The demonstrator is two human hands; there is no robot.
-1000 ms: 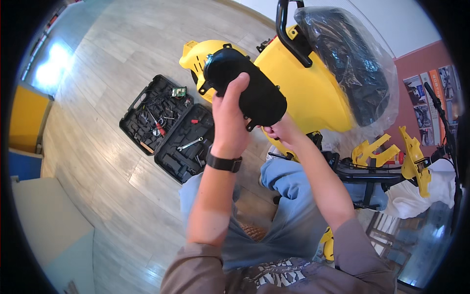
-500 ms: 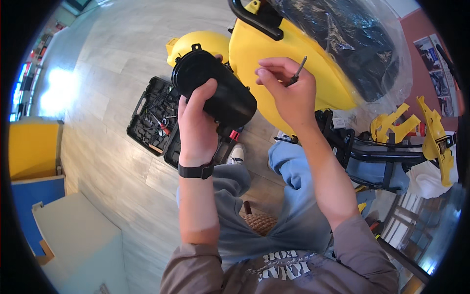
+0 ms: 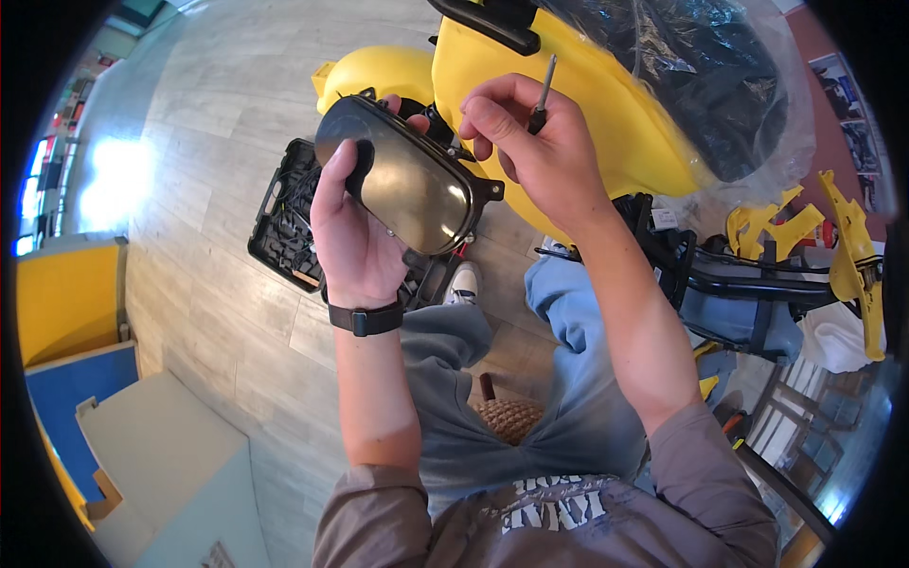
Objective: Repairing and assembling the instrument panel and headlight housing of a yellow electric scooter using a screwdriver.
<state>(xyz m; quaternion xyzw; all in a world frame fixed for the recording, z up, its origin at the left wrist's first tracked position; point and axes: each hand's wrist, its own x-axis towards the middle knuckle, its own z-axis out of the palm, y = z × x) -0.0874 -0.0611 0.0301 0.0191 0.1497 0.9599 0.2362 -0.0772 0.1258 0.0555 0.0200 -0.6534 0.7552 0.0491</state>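
My left hand (image 3: pixel 350 227) is wrapped around a glossy black oblong housing (image 3: pixel 407 185) with small bolt tabs, its face catching a bright reflection. Just right of the housing, my right hand (image 3: pixel 544 142) has curled fingers round a small screwdriver (image 3: pixel 547 85), whose metal tip points upward. Behind both hands stands a large yellow scooter body (image 3: pixel 630 133) with a black handle (image 3: pixel 483 21) and a seat (image 3: pixel 705 85) under clear plastic. A smaller rounded yellow shell (image 3: pixel 388 66) lies beyond the housing.
An open black tool case (image 3: pixel 279 204) lies on the wooden floor. Loose yellow frame pieces (image 3: pixel 852 246) and a black bar (image 3: pixel 748 282) are at right. A woven stool (image 3: pixel 502 417) is between my legs. Yellow (image 3: pixel 71 293) and blue (image 3: pixel 80 388) boxy furniture stands at left.
My left hand and the housing moved left, and the housing turned to show more of its face. My right hand came out from behind it with the screwdriver, then rose slightly.
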